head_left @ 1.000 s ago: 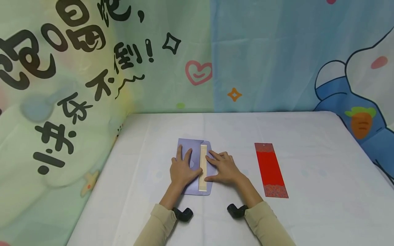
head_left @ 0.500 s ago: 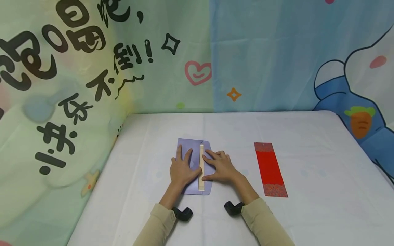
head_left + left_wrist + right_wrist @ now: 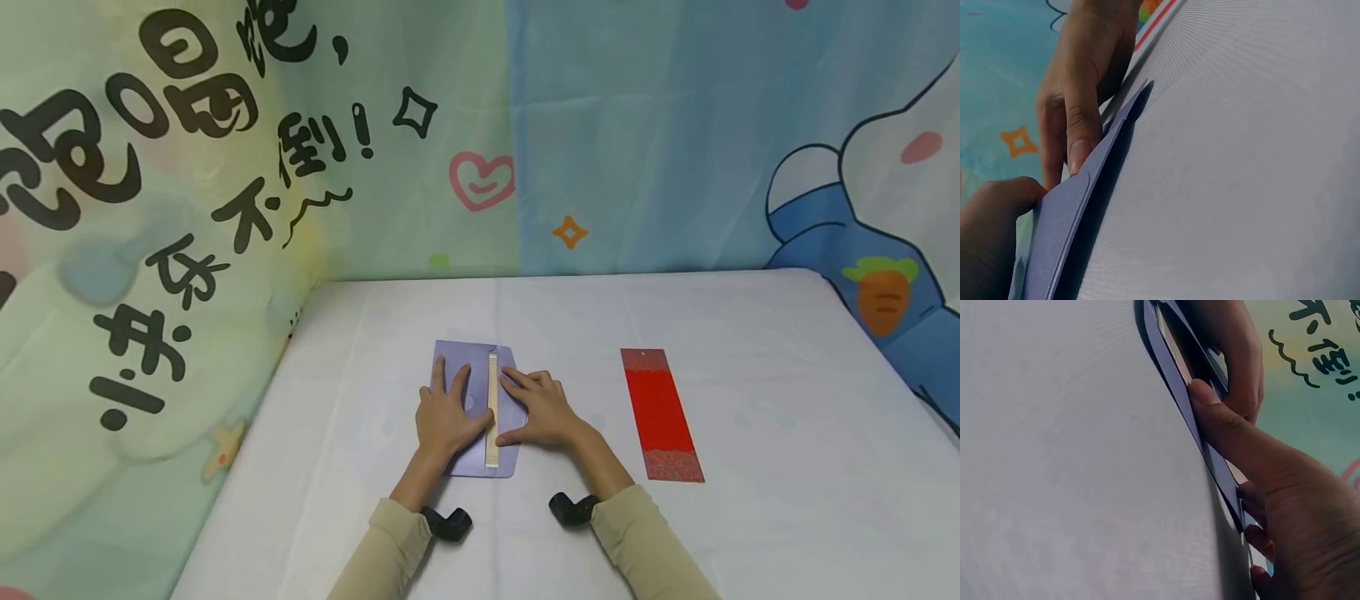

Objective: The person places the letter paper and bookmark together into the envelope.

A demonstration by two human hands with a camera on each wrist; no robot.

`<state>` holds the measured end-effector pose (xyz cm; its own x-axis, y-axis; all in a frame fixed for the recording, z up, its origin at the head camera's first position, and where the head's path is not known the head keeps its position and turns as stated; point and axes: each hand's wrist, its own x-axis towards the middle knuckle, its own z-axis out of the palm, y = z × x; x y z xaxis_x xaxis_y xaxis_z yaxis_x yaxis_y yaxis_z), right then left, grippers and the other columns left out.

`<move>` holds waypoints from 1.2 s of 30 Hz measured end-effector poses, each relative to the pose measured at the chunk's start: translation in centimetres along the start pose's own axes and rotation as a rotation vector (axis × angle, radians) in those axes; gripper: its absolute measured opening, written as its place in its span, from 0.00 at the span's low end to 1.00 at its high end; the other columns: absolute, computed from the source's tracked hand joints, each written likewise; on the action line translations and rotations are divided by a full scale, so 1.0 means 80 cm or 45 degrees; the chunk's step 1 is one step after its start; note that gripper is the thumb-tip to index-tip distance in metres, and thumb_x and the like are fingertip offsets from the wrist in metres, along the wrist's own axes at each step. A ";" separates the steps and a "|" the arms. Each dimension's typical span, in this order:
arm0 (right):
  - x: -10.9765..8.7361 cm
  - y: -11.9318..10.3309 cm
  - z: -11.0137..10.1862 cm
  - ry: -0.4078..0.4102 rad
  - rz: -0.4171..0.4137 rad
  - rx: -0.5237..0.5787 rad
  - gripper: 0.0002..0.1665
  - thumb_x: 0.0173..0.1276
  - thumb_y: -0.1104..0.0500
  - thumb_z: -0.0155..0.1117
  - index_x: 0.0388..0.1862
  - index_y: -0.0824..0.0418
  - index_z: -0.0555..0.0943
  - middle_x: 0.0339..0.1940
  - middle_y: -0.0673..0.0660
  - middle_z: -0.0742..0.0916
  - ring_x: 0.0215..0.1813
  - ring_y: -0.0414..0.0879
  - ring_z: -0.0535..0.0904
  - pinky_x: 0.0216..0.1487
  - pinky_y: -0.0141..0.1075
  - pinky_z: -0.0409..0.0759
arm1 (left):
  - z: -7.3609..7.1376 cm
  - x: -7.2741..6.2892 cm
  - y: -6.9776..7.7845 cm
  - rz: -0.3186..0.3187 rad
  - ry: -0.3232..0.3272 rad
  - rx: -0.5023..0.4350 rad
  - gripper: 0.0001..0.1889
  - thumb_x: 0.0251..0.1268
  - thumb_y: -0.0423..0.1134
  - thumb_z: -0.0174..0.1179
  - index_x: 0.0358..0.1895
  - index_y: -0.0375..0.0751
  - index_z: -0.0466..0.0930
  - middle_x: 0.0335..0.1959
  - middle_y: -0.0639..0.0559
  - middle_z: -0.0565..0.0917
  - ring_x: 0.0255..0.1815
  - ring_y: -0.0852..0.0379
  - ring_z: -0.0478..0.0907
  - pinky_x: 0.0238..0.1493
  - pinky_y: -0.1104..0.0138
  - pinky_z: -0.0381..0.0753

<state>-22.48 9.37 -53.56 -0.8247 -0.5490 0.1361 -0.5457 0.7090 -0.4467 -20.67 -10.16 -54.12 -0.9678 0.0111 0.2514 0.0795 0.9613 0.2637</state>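
Note:
A light purple envelope (image 3: 453,451) lies on the white table, its round-cornered flap spread to the right. Along its opening shows a narrow cream-coloured paper strip (image 3: 492,457); the rest of that paper is hidden inside. My left hand (image 3: 446,423) rests on the envelope's body with fingers spread, thumb at the strip's left side. From the right, my right hand (image 3: 551,415) reaches over the flap, its thumb and fingertips against the strip's right edge. In the right wrist view, the right thumb (image 3: 1229,422) presses at the cream edge between purple layers.
A long red card (image 3: 662,415) with patterned ends lies to the right of the hands. The white table (image 3: 780,517) ends at a printed cloth backdrop (image 3: 637,150) behind and on the left. Black camera mounts (image 3: 448,525) sit at both wrists.
The cream strip has become narrower, its right edge moving left into the envelope as the right hand shifts slightly left. The left hand stays in place.

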 end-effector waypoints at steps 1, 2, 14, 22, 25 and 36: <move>0.000 0.000 0.000 -0.003 -0.001 -0.005 0.63 0.37 0.25 0.66 0.69 0.58 0.64 0.72 0.53 0.62 0.57 0.51 0.61 0.49 0.46 0.59 | 0.000 0.000 0.000 -0.002 0.000 0.002 0.45 0.38 0.67 0.58 0.66 0.55 0.65 0.71 0.41 0.52 0.36 0.44 0.70 0.19 0.62 0.70; 0.000 0.000 0.000 -0.005 -0.002 -0.013 0.63 0.37 0.25 0.65 0.69 0.57 0.64 0.72 0.53 0.62 0.57 0.51 0.61 0.49 0.46 0.59 | 0.001 -0.001 0.001 -0.003 0.002 0.004 0.45 0.38 0.67 0.58 0.66 0.55 0.65 0.71 0.42 0.52 0.36 0.43 0.70 0.19 0.62 0.70; 0.007 -0.001 0.005 -0.015 0.021 -0.049 0.64 0.33 0.22 0.64 0.69 0.52 0.64 0.72 0.53 0.61 0.57 0.51 0.60 0.49 0.46 0.59 | -0.001 -0.001 0.001 0.013 0.038 0.011 0.43 0.37 0.66 0.58 0.65 0.56 0.66 0.71 0.42 0.53 0.37 0.42 0.70 0.19 0.60 0.72; 0.006 -0.004 0.008 0.024 0.032 -0.065 0.63 0.32 0.21 0.62 0.68 0.50 0.66 0.70 0.54 0.63 0.56 0.51 0.61 0.47 0.45 0.59 | -0.002 -0.002 0.002 0.015 0.029 0.002 0.44 0.38 0.66 0.58 0.65 0.55 0.66 0.71 0.42 0.53 0.37 0.41 0.71 0.19 0.59 0.73; 0.004 -0.005 0.009 0.035 0.040 -0.067 0.63 0.32 0.20 0.61 0.68 0.49 0.65 0.70 0.54 0.63 0.56 0.51 0.61 0.48 0.46 0.59 | -0.001 -0.002 0.001 0.006 0.016 0.007 0.44 0.38 0.67 0.58 0.66 0.56 0.66 0.71 0.42 0.53 0.38 0.41 0.71 0.19 0.59 0.73; 0.000 -0.003 0.009 0.055 0.017 -0.088 0.67 0.34 0.20 0.61 0.69 0.56 0.63 0.71 0.55 0.63 0.56 0.51 0.61 0.48 0.45 0.59 | -0.001 -0.001 0.003 0.004 0.014 0.007 0.45 0.38 0.68 0.59 0.66 0.55 0.66 0.71 0.42 0.52 0.38 0.41 0.71 0.20 0.59 0.73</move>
<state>-22.24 8.84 -54.07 -0.8366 -0.5210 0.1694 -0.5426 0.7457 -0.3867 -20.54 -9.94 -54.01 -0.9648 0.0112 0.2626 0.0813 0.9628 0.2577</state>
